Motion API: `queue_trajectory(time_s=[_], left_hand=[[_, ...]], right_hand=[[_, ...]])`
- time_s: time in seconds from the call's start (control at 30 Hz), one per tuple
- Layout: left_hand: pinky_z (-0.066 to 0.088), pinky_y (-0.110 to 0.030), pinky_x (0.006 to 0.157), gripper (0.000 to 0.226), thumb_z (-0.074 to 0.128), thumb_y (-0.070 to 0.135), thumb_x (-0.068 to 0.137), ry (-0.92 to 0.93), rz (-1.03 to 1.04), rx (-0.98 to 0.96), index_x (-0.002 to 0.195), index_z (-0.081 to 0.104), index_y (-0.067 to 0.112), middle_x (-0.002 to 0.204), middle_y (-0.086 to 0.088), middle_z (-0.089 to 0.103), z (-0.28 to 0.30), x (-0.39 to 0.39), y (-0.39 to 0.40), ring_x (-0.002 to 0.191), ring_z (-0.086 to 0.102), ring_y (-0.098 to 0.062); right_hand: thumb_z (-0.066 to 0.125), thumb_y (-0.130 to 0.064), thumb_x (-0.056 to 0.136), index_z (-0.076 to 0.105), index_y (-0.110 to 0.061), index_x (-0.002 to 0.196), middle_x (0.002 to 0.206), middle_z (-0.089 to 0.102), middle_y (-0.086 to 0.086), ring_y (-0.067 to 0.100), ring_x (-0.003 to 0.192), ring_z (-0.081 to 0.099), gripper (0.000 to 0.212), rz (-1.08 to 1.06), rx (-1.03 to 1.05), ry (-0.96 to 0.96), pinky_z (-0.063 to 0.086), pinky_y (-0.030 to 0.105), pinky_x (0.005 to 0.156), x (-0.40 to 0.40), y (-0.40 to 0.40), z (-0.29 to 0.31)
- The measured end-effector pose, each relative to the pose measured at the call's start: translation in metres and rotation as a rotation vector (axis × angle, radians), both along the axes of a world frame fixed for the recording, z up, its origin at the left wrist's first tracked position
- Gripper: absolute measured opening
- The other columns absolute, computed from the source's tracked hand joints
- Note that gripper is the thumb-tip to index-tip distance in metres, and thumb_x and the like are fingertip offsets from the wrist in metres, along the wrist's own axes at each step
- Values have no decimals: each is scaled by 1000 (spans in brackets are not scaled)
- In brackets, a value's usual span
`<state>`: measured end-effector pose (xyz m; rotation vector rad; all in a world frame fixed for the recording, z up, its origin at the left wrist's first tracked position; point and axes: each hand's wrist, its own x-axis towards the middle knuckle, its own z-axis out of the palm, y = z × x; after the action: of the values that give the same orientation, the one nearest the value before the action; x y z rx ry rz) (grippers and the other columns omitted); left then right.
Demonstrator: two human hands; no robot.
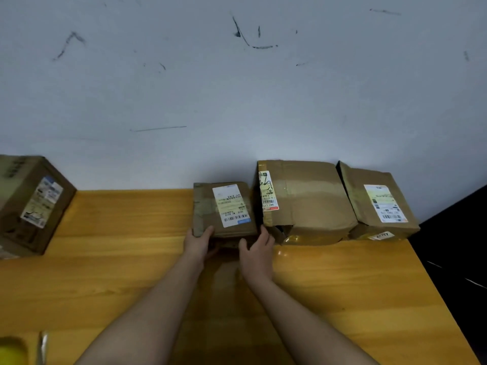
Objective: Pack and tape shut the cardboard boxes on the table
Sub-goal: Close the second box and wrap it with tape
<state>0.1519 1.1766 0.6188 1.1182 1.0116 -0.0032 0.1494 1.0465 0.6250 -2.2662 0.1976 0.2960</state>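
A small flat cardboard box (205,206) with a white shipping label lies against the wall at the back of the wooden table (118,259). My left hand (197,242) grips its near left corner, fingers on top. My right hand (257,250) holds its near right corner, thumb apart from the fingers. Right of it stands a larger taped box (308,201) with a torn near corner. Further right is a third labelled box (379,204). A big box (29,204) sits at the far left.
A scuffed white wall (237,88) rises directly behind the boxes. Something yellow (10,351) and a thin metal tool (42,346) show at the bottom left edge. The table's right edge drops off into a dark area (458,259).
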Motion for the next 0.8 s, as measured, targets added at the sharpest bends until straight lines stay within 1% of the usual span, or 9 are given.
queue_trajectory(time_s=[0.1, 0.23, 0.3, 0.37, 0.43, 0.53, 0.67, 0.73, 0.8], left_hand=[[55, -36, 73, 49, 62, 16, 91, 10, -31, 22, 135, 41, 13, 122, -12, 53, 8, -25, 12, 108, 55, -29], [56, -35, 73, 41, 62, 16, 92, 22, -69, 36, 128, 44, 13, 117, -12, 57, 16, -72, 29, 97, 59, -25], [58, -35, 73, 39, 62, 15, 91, 11, -80, 6, 126, 45, 14, 108, -8, 60, 17, -94, 38, 91, 62, -22], [57, -39, 80, 40, 62, 16, 91, -2, -96, -32, 127, 46, 14, 101, -5, 61, 16, -115, 49, 92, 63, -22], [56, -41, 84, 44, 64, 17, 90, -13, -111, -53, 129, 45, 13, 102, -5, 60, 15, -131, 62, 98, 61, -24], [56, -34, 74, 41, 65, 18, 89, -22, -131, -70, 125, 46, 15, 105, -6, 60, 12, -153, 89, 96, 61, -23], [58, -40, 80, 48, 68, 22, 87, 2, -166, -91, 128, 45, 11, 122, -13, 56, 5, -182, 136, 106, 59, -28], [56, -43, 87, 51, 66, 26, 88, 15, -243, -60, 131, 43, 12, 124, -12, 56, 4, -199, 166, 107, 59, -27], [53, -43, 93, 54, 64, 33, 89, 46, -357, 33, 135, 41, 15, 123, -9, 58, 3, -215, 194, 107, 60, -25]], right_hand=[[50, -40, 97, 20, -14, 150, 150, 28, 12, 27, 132, 40, 66, -90, 118, 135, 42, 41, 104, 1, 4, -2], [51, -57, 91, 19, -16, 152, 150, 34, 14, 34, 132, 40, 80, -103, 381, 466, 37, 50, 108, -1, 15, -7], [55, -64, 84, 22, -18, 152, 145, 41, 14, 35, 126, 47, 88, -52, 439, 556, 39, 51, 107, -6, 21, -13], [58, -64, 82, 27, -16, 149, 136, 50, 14, 32, 116, 55, 88, -15, 476, 611, 47, 48, 99, -15, 29, -12], [56, -60, 86, 33, -16, 145, 127, 55, 12, 28, 103, 60, 77, 21, 513, 642, 54, 40, 81, -26, 38, -5], [53, -55, 90, 33, -18, 144, 120, 56, 10, 21, 90, 60, 69, 61, 547, 611, 48, 29, 61, -43, 60, -3], [54, -51, 91, 31, -11, 141, 118, 59, 12, 21, 88, 63, 68, 43, 563, 534, 51, 26, 53, -73, 102, -9], [55, -52, 91, 38, -7, 135, 113, 63, 13, 23, 89, 66, 65, 19, 568, 526, 51, 26, 56, -92, 129, -15], [52, -48, 93, 52, -8, 116, 101, 65, 10, 20, 82, 66, 46, 13, 548, 519, 50, 24, 56, -113, 151, -14]])
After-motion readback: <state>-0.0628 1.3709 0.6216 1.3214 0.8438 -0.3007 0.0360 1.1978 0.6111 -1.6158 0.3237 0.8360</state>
